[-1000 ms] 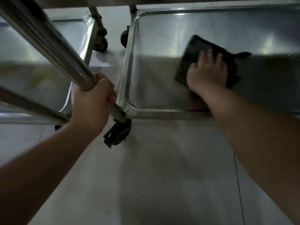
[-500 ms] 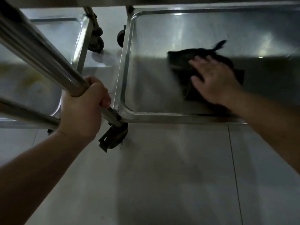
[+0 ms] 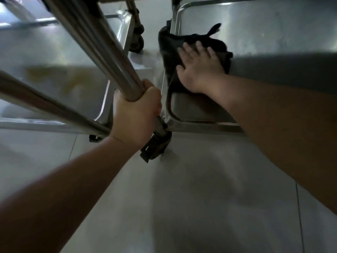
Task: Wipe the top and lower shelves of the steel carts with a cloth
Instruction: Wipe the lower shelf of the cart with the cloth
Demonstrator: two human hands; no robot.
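We see our right hand (image 3: 198, 68) spread flat, pressing a dark, rumpled cloth (image 3: 191, 50) onto the smooth, round-cornered steel lower shelf (image 3: 273, 33), over its left rim. Our left hand (image 3: 135, 114) curls tightly around a polished tubular cart leg (image 3: 102, 52) above a black caster (image 3: 155, 147).

Your right hand (image 3: 199, 68) presses flat on the dark cloth (image 3: 193, 52) at the left edge of the lower shelf (image 3: 273, 33), while your left hand (image 3: 135, 115) grips the cart's steel post (image 3: 102, 52).
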